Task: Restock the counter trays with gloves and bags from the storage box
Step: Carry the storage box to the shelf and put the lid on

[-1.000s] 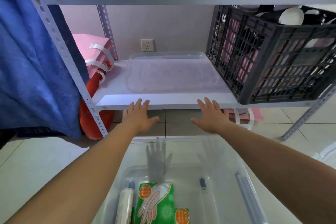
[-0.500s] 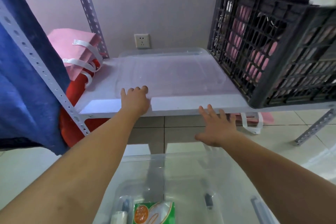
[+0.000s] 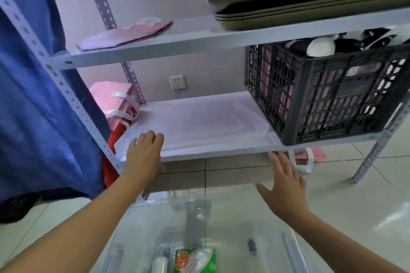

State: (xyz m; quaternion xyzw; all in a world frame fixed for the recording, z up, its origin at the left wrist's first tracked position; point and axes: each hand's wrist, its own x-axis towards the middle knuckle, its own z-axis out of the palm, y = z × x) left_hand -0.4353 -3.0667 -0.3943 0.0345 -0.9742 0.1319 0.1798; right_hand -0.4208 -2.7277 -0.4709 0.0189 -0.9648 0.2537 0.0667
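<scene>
A clear storage box [image 3: 142, 203] stands open on the floor below me. Inside it lie a green pack of gloves [image 3: 195, 260] and a white roll of bags [image 3: 158, 266], both cut off by the bottom edge of the view. The box's clear lid [image 3: 210, 122] lies flat on the lower shelf [image 3: 221, 153]. My left hand [image 3: 144, 153] grips that shelf's front edge, fingers curled over the lid's near left corner. My right hand [image 3: 284, 186] hovers open below the shelf edge, above the box, holding nothing.
A black slatted crate [image 3: 328, 95] fills the shelf's right side. Stacked metal trays [image 3: 299, 6] sit on the upper shelf. Blue cloth [image 3: 33, 106] hangs at the left, with a pink bag [image 3: 111, 95] and a red bag [image 3: 111, 173] behind the rack post.
The view has risen, bringing the upper shelf and trays back in. My left hand stays on the shelf edge. My right hand stays open below the shelf, a little further right.
</scene>
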